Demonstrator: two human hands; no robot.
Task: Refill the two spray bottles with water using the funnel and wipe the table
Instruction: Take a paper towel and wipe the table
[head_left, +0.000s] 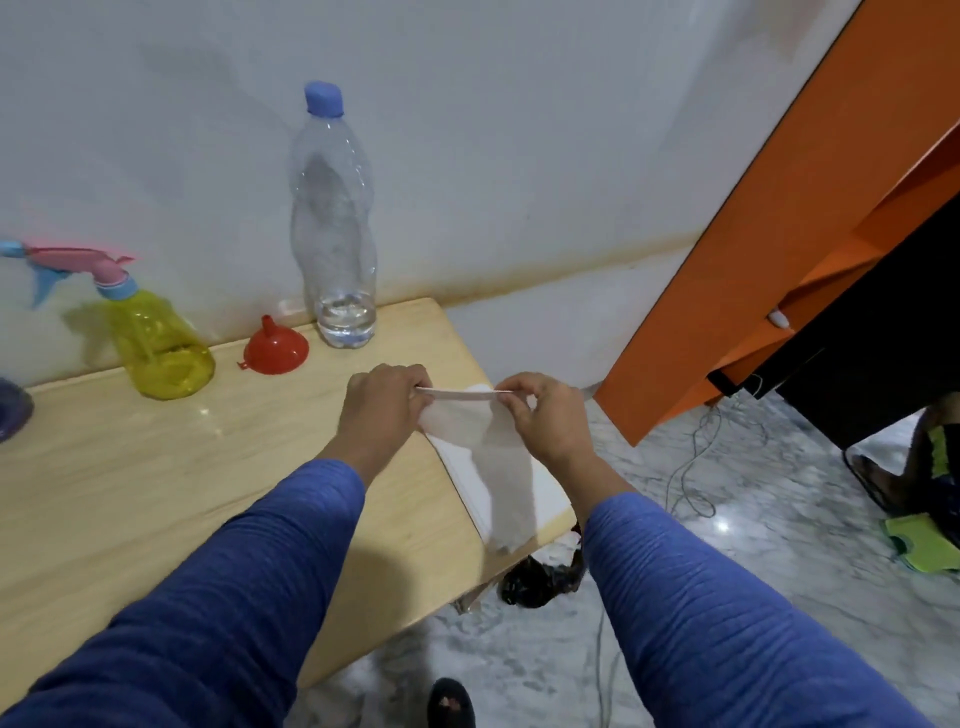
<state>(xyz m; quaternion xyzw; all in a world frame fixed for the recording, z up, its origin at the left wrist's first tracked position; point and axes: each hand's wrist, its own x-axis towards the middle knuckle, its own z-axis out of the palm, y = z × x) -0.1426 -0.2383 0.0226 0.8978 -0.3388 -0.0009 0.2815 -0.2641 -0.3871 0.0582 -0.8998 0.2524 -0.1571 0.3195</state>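
My left hand (385, 404) and my right hand (545, 415) each pinch an upper corner of a thin white tissue (501, 457), which hangs stretched between them over a stack of white tissues (545, 499) at the table's right edge. A yellow spray bottle (156, 343) with a pink and blue trigger head stands at the back left. Beside it a red funnel (275, 349) rests upside down. A tall clear water bottle (335, 228) with a blue cap stands against the wall, with a little water at its bottom. A purple spray bottle (11, 410) shows only partly at the left edge.
The light wooden table (156, 493) ends just right of the tissues. An orange and black cabinet (779, 234) leans in at the right. On the marble floor lie cables (696, 467), a black bag (540, 582) under the table corner, and a green cloth (924, 540).
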